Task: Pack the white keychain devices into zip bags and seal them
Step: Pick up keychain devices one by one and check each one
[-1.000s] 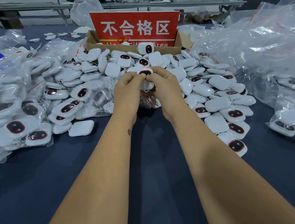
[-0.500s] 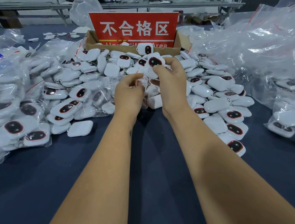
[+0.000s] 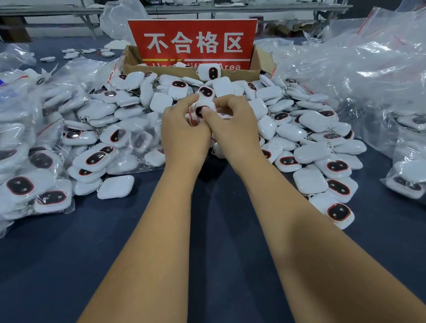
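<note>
A white keychain device (image 3: 203,108) sits pinched between both hands just in front of the red sign (image 3: 194,43), above the loose pile (image 3: 305,137). The left hand (image 3: 182,135) and right hand (image 3: 232,126) curl their fingers around it.

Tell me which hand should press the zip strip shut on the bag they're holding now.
Probably the right hand: its thumb already lies on the white device inside the small zip bag, near the opening. The left hand grips the bag's other side and can steady it.
</note>
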Tool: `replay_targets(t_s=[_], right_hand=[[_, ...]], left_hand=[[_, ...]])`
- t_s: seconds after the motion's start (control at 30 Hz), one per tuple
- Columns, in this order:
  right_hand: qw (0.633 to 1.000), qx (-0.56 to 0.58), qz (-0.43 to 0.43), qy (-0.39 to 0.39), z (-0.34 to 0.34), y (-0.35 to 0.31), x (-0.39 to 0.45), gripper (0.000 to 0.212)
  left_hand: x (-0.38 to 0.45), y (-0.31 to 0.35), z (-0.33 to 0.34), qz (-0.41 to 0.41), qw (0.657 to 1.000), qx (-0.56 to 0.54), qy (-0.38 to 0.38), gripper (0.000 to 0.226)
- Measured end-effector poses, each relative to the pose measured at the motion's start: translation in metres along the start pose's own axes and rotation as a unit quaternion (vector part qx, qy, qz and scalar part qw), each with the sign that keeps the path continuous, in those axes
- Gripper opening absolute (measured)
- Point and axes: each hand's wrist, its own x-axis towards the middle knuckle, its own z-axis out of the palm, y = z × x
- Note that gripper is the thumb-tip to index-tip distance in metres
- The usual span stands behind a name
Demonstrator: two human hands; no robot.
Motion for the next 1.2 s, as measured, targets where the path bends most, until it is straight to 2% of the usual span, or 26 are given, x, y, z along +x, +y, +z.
replay_targets(t_s=[0.1,0.17,0.3,0.47,0.57,0.63,0.7,0.8,0.87,0.97,1.07,1.13,1.2], right_hand=[[1.0,-0.012,-0.017,-0.003,0.001,-0.001,-0.001,0.005],[1.0,-0.02,-0.016,-0.013,-0.001,-0.002,-0.001,0.009],[0.998,-0.031,-0.031,-0.048,0.0,0.0,-0.001,0.007],[0.992,-0.08,-0.063,-0.075,0.002,0.006,-0.006,0.013],[0.995,-0.059,-0.048,-0.066,0.003,0.004,-0.009,0.007],[0.994,-0.076,-0.034,-0.075,0.003,0.002,-0.007,0.015],[0.987,-0.101,-0.031,-0.125,0.003,0.002,-0.008,0.026],[0.979,-0.102,-0.026,-0.172,0.005,0.004,-0.013,0.017],[0.98,-0.087,-0.037,-0.175,0.006,0.006,-0.012,0.018],[0.99,-0.079,-0.024,-0.118,0.005,0.007,-0.008,0.02],[1.0,-0.027,-0.002,0.009,-0.001,0.008,-0.003,0.026],[0.997,-0.036,-0.004,0.065,-0.006,0.008,0.0,0.029],[0.994,-0.065,-0.002,0.086,-0.009,0.009,0.002,0.028]], left_hand=[[-0.003,0.005,-0.002,0.008,0.998,-0.038,0.04,0.041],[-0.003,0.007,-0.004,0.009,0.995,-0.069,0.071,0.036],[-0.003,0.008,-0.008,0.032,0.99,-0.082,0.108,0.034],[-0.007,0.007,-0.006,0.108,0.99,-0.007,0.09,0.036],[-0.006,0.003,-0.002,0.101,0.99,0.051,0.083,0.038],[-0.003,0.002,-0.003,0.066,0.992,0.047,0.098,0.038],[-0.003,0.002,-0.005,0.064,0.991,0.023,0.113,0.039],[-0.008,0.006,-0.006,0.113,0.986,0.003,0.123,0.037],[-0.008,0.007,-0.005,0.107,0.987,-0.007,0.117,0.035],[-0.002,0.002,-0.004,-0.009,0.999,-0.009,0.05,0.036],[-0.002,-0.003,-0.001,-0.074,0.996,0.044,-0.031,0.038],[-0.003,-0.005,-0.001,-0.065,0.991,0.112,-0.015,0.038],[-0.002,-0.006,-0.002,-0.049,0.986,0.154,0.03,0.038]])
